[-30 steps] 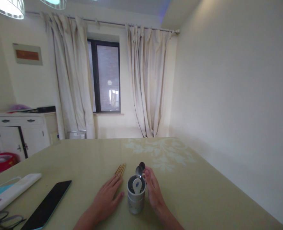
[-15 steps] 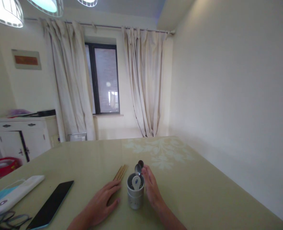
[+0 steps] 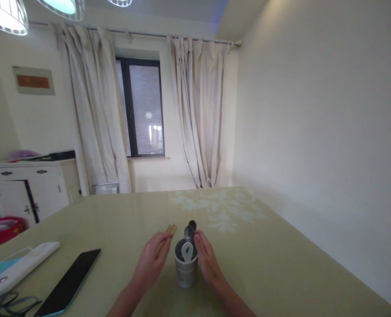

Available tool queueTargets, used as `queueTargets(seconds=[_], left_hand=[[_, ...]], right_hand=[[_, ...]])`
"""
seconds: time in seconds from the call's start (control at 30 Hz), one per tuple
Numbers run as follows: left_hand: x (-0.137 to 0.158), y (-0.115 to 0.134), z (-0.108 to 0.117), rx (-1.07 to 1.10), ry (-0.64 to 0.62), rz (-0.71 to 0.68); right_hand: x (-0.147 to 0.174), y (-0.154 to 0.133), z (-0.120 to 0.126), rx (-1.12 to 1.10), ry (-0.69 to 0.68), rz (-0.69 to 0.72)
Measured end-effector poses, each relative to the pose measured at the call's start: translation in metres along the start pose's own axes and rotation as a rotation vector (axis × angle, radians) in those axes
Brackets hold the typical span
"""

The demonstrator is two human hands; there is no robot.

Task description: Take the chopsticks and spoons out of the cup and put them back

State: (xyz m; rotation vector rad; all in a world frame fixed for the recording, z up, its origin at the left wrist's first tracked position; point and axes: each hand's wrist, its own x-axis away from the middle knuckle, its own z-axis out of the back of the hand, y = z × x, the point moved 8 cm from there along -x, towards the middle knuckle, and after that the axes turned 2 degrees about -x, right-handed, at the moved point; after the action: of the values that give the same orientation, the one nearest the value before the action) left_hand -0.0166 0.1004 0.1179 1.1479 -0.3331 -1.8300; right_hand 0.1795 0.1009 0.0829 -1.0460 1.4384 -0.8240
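A grey cylindrical utensil cup (image 3: 186, 274) stands upright on the table. In it are a white spoon (image 3: 187, 251) with a small blue mark and two dark metal spoons (image 3: 188, 232). My left hand (image 3: 151, 259), left of the cup, is closed on a bundle of thin wooden chopsticks (image 3: 171, 228), whose far ends show beyond the fingers. My right hand (image 3: 209, 262) rests along the cup's right side, fingers extended and slightly bent near the rim and spoons. Whether its hidden fingertips press on the cup is not visible.
On the left of the table (image 3: 281, 273) lie a black phone (image 3: 70, 281), a long white device (image 3: 23, 268), a blue face mask (image 3: 0, 269) and dark-framed glasses (image 3: 15, 304). A white wall (image 3: 321, 176) borders the right side.
My left hand has gone from lying flat by the chopsticks to closing around them, rising slightly and shifting right. My right hand stays beside the cup, its fingers a little more bent.
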Motion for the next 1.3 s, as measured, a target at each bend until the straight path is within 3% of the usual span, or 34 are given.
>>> queueTargets(seconds=[0.13,0.27,0.43,0.77,0.83,0.93,1.03,1.13,1.2,1.3], left_hand=[[-0.027,0.012,-0.029,0.270,-0.079,0.228],[-0.038,0.011,-0.054,0.393,-0.184,0.274],[-0.035,0.006,-0.062,0.437,-0.211,0.290],[-0.039,0.020,-0.047,0.546,-0.147,0.290],[-0.045,0.026,-0.029,0.570,-0.041,0.273],[-0.053,0.028,0.012,0.613,0.248,0.263],[-0.054,0.011,0.050,0.722,0.518,0.282],[-0.043,-0.031,0.066,0.752,0.662,0.396],[-0.030,-0.062,0.064,0.680,0.654,0.500],[-0.012,-0.103,0.042,0.531,0.471,0.650]], right_hand=[[0.000,-0.002,-0.004,-0.062,-0.051,0.018],[0.000,-0.006,-0.007,-0.110,-0.087,0.046],[0.002,-0.007,-0.009,-0.094,-0.106,0.053],[0.004,-0.009,-0.012,-0.094,-0.115,0.058],[0.005,-0.007,-0.010,-0.060,-0.097,0.054],[0.006,-0.002,-0.004,-0.018,-0.060,0.020],[0.008,-0.002,-0.001,-0.009,-0.039,-0.005],[0.008,-0.005,0.001,-0.002,-0.023,-0.010],[0.008,-0.008,0.001,-0.009,-0.015,-0.005],[0.008,-0.012,0.003,-0.029,0.012,0.002]])
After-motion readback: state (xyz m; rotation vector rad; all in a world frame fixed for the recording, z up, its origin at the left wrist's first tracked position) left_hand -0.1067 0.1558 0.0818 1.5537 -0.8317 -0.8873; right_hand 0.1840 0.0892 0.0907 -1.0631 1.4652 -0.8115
